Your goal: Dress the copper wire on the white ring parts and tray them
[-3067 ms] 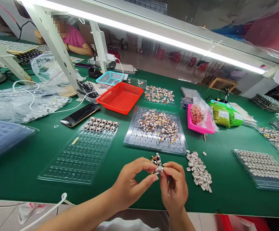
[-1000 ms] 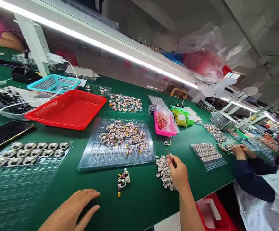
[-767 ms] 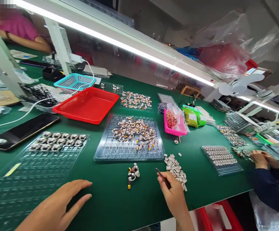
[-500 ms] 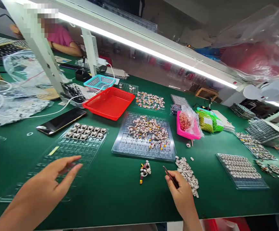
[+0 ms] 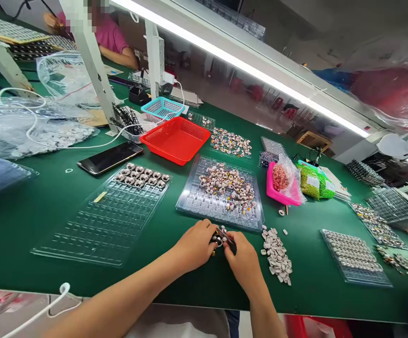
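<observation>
My right hand is closed around dark tweezers, their tip pointing left into a small pile of components with white, dark and yellow bits. On the pile's left side my left hand reaches in with curled fingers; whatever lies between its fingertips is too small to make out. Just behind both hands is a clear plastic tray heaped with similar components. Loose pale caps lie right of my right hand. Further left, another clear tray carries rows of silvery rounded parts at its far end.
A red basket, a blue basket and a phone stand at the back left. Right of centre are a pink tray and a filled tray. A co-worker in a pink top sits across the bench.
My left hand has moved right, from over the left tray to the small pile. My right hand has brought the tweezers left to the same pile. The view has shifted somewhat.
</observation>
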`<state>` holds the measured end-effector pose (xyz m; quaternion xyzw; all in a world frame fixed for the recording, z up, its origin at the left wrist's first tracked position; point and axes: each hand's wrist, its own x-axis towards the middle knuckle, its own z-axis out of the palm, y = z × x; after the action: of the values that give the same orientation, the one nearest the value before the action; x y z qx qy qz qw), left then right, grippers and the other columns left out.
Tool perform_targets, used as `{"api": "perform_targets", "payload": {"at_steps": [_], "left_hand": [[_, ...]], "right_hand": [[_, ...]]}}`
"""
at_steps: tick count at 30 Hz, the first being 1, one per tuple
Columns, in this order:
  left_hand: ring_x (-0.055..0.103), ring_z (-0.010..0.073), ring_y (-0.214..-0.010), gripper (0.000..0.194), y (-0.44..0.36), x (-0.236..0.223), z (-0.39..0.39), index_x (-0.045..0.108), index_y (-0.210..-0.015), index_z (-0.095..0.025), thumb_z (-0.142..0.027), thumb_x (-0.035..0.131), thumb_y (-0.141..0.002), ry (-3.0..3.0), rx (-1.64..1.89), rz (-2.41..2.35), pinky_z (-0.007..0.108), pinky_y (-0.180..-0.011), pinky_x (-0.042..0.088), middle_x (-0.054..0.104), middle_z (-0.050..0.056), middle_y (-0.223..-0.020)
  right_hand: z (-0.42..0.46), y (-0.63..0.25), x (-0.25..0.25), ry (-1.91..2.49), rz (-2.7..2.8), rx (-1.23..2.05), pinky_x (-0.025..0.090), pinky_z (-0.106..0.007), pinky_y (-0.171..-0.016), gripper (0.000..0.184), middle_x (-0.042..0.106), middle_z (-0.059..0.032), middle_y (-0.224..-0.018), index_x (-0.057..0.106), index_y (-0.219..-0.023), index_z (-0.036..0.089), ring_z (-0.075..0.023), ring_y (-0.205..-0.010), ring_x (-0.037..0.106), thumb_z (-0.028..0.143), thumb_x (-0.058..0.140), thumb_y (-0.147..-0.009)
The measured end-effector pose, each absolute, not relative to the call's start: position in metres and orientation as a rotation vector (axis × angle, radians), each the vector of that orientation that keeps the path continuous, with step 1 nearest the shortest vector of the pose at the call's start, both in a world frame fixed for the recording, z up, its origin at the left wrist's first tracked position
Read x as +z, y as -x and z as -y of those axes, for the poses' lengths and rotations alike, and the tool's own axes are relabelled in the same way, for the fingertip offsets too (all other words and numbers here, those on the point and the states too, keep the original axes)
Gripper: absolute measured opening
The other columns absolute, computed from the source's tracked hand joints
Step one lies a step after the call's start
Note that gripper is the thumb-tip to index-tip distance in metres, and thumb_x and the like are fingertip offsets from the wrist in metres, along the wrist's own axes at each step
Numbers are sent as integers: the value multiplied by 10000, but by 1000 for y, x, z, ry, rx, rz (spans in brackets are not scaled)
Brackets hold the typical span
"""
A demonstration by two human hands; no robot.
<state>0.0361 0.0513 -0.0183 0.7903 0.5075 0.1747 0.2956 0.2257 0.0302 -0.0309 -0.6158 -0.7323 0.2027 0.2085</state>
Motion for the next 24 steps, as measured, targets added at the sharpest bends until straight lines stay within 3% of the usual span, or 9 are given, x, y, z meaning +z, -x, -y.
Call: {"api": "perform_targets", "payload": {"at_steps": [8,11,13,17,21,24], "left_hand": [[606,284,-1000,234,-44,-34,-49,696,-1061,-175,-164,512,-916,-2114,501,-1352,412,-876,497,675,112,-1041],[606,277,-975,228,-45,-35,-49,699,-1029,-172,-159,500,-919,-2122,515,-1363,406,-856,499,675,114,-1022],[610,278,-966,225,-44,-34,-50,700,-1016,-170,-149,503,-910,-2127,519,-1364,411,-852,505,678,117,-1018],[618,286,-1051,320,-39,-31,-48,678,-1132,-161,-95,495,-878,-2098,587,-1343,432,-910,526,682,138,-1116],[543,283,-1293,456,-35,-27,-46,603,-1315,-189,-140,568,-863,-1927,844,-1151,444,-1092,461,590,143,-1398],[583,267,-1258,375,-35,-24,-46,661,-1248,-202,-180,590,-880,-1816,890,-1045,418,-1080,466,648,123,-1344]], "right_hand": [[-15,-223,-38,1632,1656,677,552,-282,-767,272,731,-70,-1027,711,-1102,202,-207,-899,698,226,526,-903],[-11,-223,-37,1573,1521,780,554,-301,-814,290,738,-81,-1039,739,-1121,205,-225,-961,696,304,545,-929],[-10,-223,-37,1561,1398,874,559,-311,-749,318,744,-82,-980,746,-1137,199,-227,-886,696,369,581,-925],[-10,-223,-38,1513,1156,1036,444,-255,-509,383,680,-26,-780,728,-1158,190,-130,-565,538,456,642,-896],[-11,-220,-39,1390,977,1194,351,-221,-463,367,619,-3,-740,732,-1083,178,-85,-518,429,458,716,-847],[-12,-215,-37,1273,822,1320,303,-202,-448,331,637,-13,-780,740,-1013,181,-58,-498,404,431,767,-798]]}}
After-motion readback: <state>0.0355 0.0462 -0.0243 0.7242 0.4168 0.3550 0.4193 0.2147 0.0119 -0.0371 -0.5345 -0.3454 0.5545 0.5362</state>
